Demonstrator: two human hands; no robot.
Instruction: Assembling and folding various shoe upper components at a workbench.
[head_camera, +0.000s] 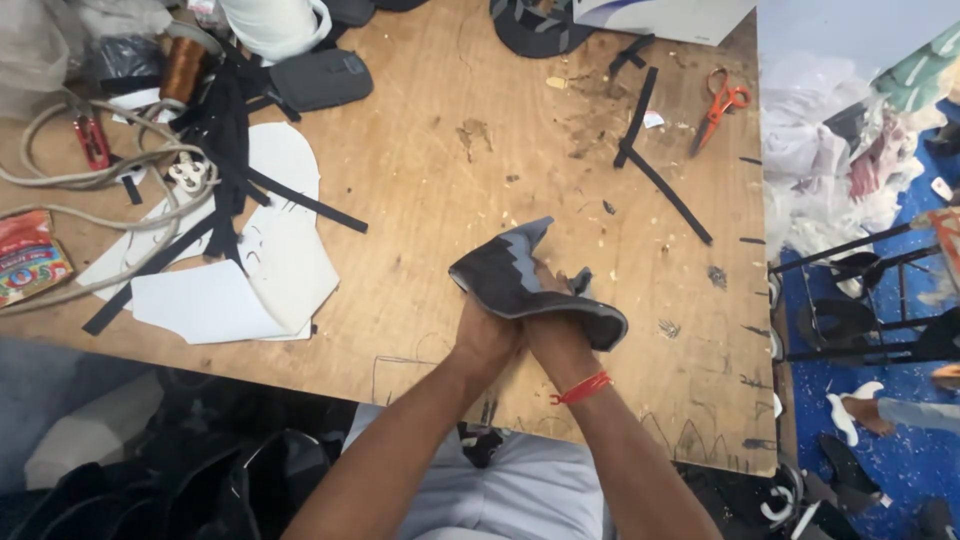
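Two hands, left (487, 338) and right (556, 335), clench one dark grey curved fabric shoe piece (520, 283) from beneath, above a wooden desk (440, 190). One orange-handled pair of scissors (720, 105) lies well apart.

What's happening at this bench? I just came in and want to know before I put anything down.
A person is holding a dark grey piece of shaped material up over the wooden table with both hands, the left hand and right hand pressed close together beneath it. Black strips, white paper patterns, a pale cord and orange scissors lie untouched around it.
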